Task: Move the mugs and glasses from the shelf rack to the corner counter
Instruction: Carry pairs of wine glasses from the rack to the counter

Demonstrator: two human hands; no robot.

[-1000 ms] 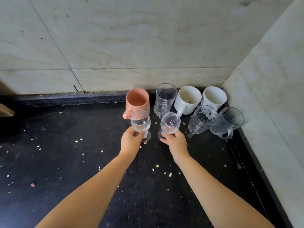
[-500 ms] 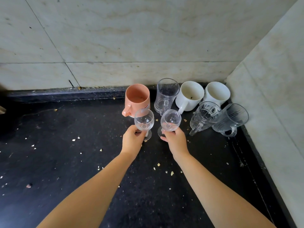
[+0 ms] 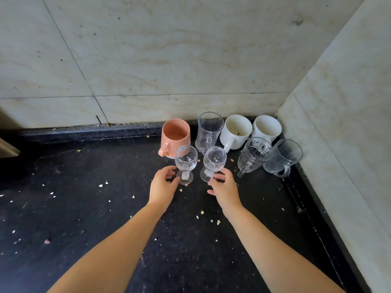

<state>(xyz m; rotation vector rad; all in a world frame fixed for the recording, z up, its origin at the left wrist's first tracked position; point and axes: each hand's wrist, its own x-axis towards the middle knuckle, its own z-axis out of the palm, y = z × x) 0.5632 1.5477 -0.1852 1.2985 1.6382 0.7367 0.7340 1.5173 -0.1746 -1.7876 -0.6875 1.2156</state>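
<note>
— Where am I looking from?

— I have one view only, from the head camera, so nothing overlaps. It looks forward and steeply down into the corner of the dark counter (image 3: 84,208), facing the pale wall (image 3: 169,60).

— How near?

— Near: both forearms run up from the bottom edge, and the cups (image 3: 234,132) sit around mid-frame. The wide lens bends the edges.
</note>
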